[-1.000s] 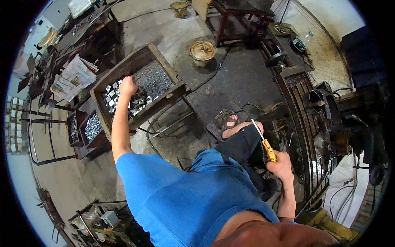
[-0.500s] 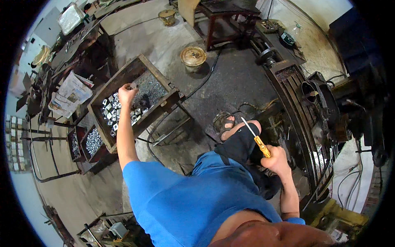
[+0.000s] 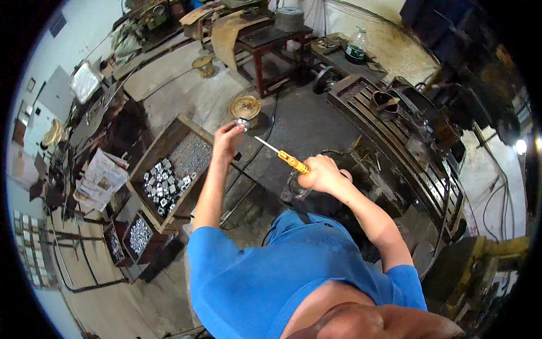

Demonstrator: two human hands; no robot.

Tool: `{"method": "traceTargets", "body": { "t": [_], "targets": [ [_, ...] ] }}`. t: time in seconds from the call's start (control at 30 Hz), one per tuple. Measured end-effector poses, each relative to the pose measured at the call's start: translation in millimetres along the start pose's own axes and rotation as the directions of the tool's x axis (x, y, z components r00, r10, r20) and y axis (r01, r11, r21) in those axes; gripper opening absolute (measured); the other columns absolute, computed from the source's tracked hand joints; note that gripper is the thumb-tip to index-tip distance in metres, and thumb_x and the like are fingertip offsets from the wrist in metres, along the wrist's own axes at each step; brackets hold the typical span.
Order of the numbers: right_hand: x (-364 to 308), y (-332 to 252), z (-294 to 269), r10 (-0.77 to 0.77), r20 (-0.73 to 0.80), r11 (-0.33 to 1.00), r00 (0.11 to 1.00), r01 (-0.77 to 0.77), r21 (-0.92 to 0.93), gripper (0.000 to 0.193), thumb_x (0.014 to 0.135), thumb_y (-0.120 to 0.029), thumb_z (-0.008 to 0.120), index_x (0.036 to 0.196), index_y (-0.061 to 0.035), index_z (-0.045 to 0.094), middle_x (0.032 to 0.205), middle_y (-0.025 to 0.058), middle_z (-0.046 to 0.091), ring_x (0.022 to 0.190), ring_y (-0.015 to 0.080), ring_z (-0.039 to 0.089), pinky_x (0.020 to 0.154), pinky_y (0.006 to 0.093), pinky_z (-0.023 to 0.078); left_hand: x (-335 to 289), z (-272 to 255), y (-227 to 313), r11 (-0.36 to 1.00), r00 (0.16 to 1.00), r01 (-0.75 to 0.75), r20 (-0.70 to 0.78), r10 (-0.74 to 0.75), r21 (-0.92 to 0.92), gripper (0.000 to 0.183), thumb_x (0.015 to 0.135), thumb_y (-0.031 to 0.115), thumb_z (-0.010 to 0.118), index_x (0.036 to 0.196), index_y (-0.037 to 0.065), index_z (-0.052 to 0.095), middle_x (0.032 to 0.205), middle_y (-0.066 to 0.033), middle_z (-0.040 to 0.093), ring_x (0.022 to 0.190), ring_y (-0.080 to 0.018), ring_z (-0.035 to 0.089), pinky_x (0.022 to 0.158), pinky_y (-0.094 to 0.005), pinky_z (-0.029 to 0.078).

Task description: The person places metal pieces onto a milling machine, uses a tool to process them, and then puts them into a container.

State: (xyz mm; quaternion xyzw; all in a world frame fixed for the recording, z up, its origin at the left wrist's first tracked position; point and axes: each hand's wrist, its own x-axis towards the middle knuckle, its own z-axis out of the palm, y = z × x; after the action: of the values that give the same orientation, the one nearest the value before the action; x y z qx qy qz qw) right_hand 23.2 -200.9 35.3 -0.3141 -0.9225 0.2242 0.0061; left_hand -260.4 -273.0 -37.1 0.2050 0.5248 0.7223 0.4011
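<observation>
L hand (image 3: 224, 144) was at the tray (image 3: 155, 148) 0.5 s ago; now clear of it, raised in front of body, to the tray's right; thumb & fingertips pinching a small shiny metal pc (image 3: 243, 122); R hand (image 3: 320, 174), prev. by the R knee, now moved fwd & inward, twd L hand; fingers curled round the handle of the yellow-handled tool (image 3: 294, 163), same grip as before; its thin shaft now points at the metal pc, tip near, small gap btwn; other metal blocks (image 3: 165, 185) still loose in tray.
</observation>
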Motion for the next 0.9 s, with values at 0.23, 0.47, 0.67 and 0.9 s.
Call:
{"method": "traceTargets", "body": {
  "t": [0.23, 0.47, 0.67, 0.9],
  "targets": [
    [-24, 23, -1, 0.130, 0.039, 0.989, 0.991, -0.132, 0.069, 0.031, 0.054, -0.024, 0.057, 0.070, 0.0006, 0.064, 0.073, 0.0253, 0.060, 0.074, 0.0384, 0.060, 0.070, 0.0409, 0.049, -9, 47, -51, 0.902, 0.979, 0.183, 0.152, -0.134, -0.390, 0.024, 0.074, 0.014, 0.064, 0.095, 0.003, 0.059, 0.094, -0.0061, 0.061, 0.094, -0.0244, 0.058, 0.077, -0.0455, 0.045],
    [-45, 37, -15, 0.188, -0.001, 0.979, 0.982, -0.187, 0.080, 0.032, 0.053, -0.023, 0.055, 0.071, 0.0022, 0.064, 0.071, 0.0256, 0.059, 0.073, 0.0380, 0.061, 0.068, 0.0402, 0.049, -25, 74, -27, 0.335, 0.766, -0.596, 0.390, 0.511, 0.730, 0.029, 0.062, 0.018, 0.070, 0.084, 0.001, 0.064, 0.096, -0.0083, 0.060, 0.092, -0.0229, 0.058, 0.088, -0.0440, 0.040],
    [-54, 20, -19, 0.234, 0.054, 0.969, 0.971, -0.238, 0.071, 0.032, 0.055, -0.024, 0.057, 0.073, 0.0011, 0.064, 0.077, 0.0236, 0.061, 0.078, 0.0365, 0.061, 0.071, 0.0391, 0.049, -33, 87, -18, -0.271, 0.591, -0.668, 0.716, 0.372, 0.693, 0.032, 0.055, 0.017, 0.068, 0.085, 0.007, 0.064, 0.096, -0.0068, 0.058, 0.095, -0.0246, 0.055, 0.095, -0.0481, 0.033],
    [-79, 35, -39, 0.333, 0.102, 0.939, 0.938, -0.339, 0.058, 0.037, 0.056, -0.026, 0.058, 0.085, -0.0033, 0.065, 0.085, 0.0205, 0.062, 0.083, 0.0333, 0.061, 0.069, 0.0393, 0.049, -23, 123, -30, -0.228, 0.492, -0.745, 0.748, 0.446, 0.627, 0.033, 0.057, 0.018, 0.068, 0.088, 0.008, 0.064, 0.084, -0.0070, 0.057, 0.085, -0.0245, 0.057, 0.094, -0.0462, 0.035]
  ]
}}
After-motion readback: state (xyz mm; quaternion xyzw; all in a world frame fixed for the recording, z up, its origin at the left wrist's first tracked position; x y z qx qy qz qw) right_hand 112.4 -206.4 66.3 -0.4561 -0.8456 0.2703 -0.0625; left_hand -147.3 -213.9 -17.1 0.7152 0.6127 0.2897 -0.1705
